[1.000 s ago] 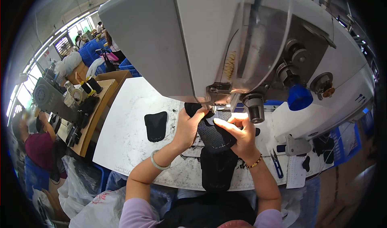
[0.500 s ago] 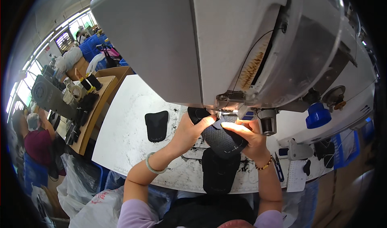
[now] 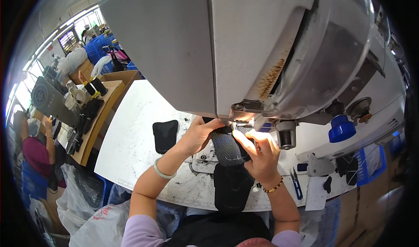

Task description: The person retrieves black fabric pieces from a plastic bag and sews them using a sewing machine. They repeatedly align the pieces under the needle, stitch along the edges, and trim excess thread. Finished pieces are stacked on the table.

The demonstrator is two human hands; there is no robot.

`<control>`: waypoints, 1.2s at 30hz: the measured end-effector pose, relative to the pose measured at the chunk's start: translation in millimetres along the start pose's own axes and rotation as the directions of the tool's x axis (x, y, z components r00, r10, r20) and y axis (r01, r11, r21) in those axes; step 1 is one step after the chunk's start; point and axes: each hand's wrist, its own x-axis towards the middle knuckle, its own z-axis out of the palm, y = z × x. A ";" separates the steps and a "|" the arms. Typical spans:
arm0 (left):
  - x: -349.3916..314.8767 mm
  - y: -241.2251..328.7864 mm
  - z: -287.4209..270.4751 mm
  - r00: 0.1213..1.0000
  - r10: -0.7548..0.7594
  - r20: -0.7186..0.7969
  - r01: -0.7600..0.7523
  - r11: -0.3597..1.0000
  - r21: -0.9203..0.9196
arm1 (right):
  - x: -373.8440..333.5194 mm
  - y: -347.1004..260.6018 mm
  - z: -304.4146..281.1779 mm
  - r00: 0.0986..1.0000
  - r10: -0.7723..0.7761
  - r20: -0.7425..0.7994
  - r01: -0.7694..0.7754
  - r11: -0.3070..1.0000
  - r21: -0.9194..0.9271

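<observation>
Under the lit needle area of a sewing machine point(image 3: 174, 50) lies a black textured fabric piece point(image 3: 227, 149). My left hand point(image 3: 196, 135) pinches its upper left edge between thumb and fingers, close to the needle. On the right side my right hand point(image 3: 262, 157) grips the same piece, its index finger reaching up near the presser foot; the other fingers are curled. The needle itself is hard to make out. A black padded piece point(image 3: 233, 190) rests on the table's near edge, partly below the held one, and a similar black pad point(image 3: 165, 135) lies to the left.
Blue-handled thread snips point(image 3: 297, 186) and a white paper card point(image 3: 316, 192) lie at right on the white table point(image 3: 126, 133). A blue knob point(image 3: 342, 129) juts from the machine. Plastic bags point(image 3: 102, 223) sit lower left. Another person point(image 3: 39, 151) works at far left.
The textured fabric piece has turned and now shows a narrower face. My right hand has shifted lower and left, with its fingers bent differently. The whole view has moved slightly.
</observation>
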 end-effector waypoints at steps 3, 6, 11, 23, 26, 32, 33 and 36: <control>0.6 -1.0 -1.0 1.000 0.006 0.003 -0.006 1.000 -0.004 | -9.1 3.3 4.9 0.997 -0.035 -0.072 0.032 0.999 -0.035; 0.5 -6.5 -3.0 0.999 0.048 -0.003 -0.049 0.998 -0.029 | -11.8 7.6 3.3 0.994 -0.055 -0.095 0.050 0.997 -0.054; -3.9 -4.2 6.6 0.996 0.043 -0.072 -0.047 0.997 -0.057 | -17.2 14.2 5.4 0.997 0.048 -0.067 -0.042 0.996 0.082; -10.7 -11.2 10.7 0.979 0.140 -0.145 -0.128 0.988 0.088 | -12.1 16.0 -0.2 0.994 -0.067 -0.090 0.063 0.997 -0.049; -15.3 -10.6 16.2 0.957 0.243 -0.160 -0.194 0.943 0.271 | -7.1 0.3 0.1 0.985 -0.144 -0.099 0.123 0.973 -0.196; -24.2 -8.3 29.7 0.948 0.253 -0.192 -0.206 0.950 0.236 | -12.1 2.3 4.5 0.981 -0.132 -0.142 0.111 0.983 -0.150; -25.8 -7.6 31.8 0.954 0.242 -0.179 -0.201 0.954 0.222 | -10.7 4.7 4.4 0.978 -0.135 -0.159 0.116 0.986 -0.124; -27.9 -9.8 40.3 0.922 0.274 -0.273 -0.213 0.949 0.234 | -10.8 12.3 -1.1 0.988 -0.091 -0.128 0.085 0.995 -0.055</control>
